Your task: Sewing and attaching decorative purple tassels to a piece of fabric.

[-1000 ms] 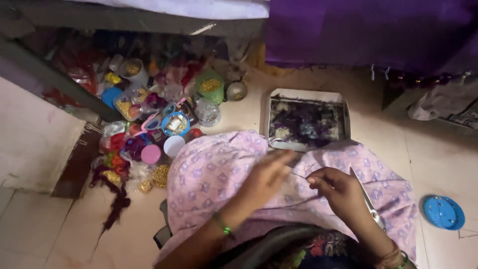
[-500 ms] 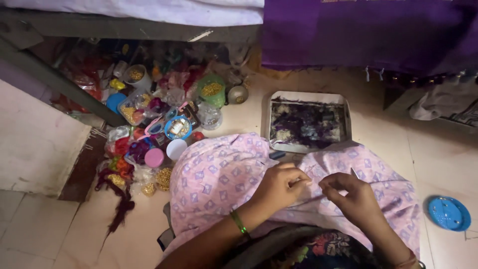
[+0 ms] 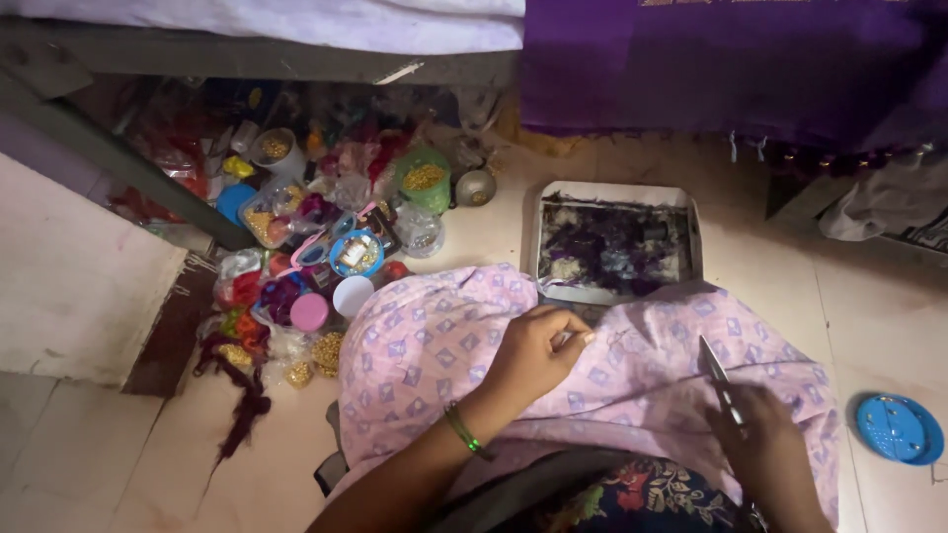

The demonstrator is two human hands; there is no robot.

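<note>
At far left a heap of small craft containers (image 3: 326, 237) holding beads and coloured bits sits on the floor, with a green tub (image 3: 423, 180) at its edge. The left hand (image 3: 538, 350) rests on the pink patterned cloth (image 3: 434, 341) over the lap, fingers curled and pinched on something too small to tell. Beyond lies a square tray (image 3: 617, 245) of purple scraps. The right hand (image 3: 765, 444) is closed around scissors (image 3: 719, 380), blades pointing up. A blue lid (image 3: 897, 429) lies far right.
</note>
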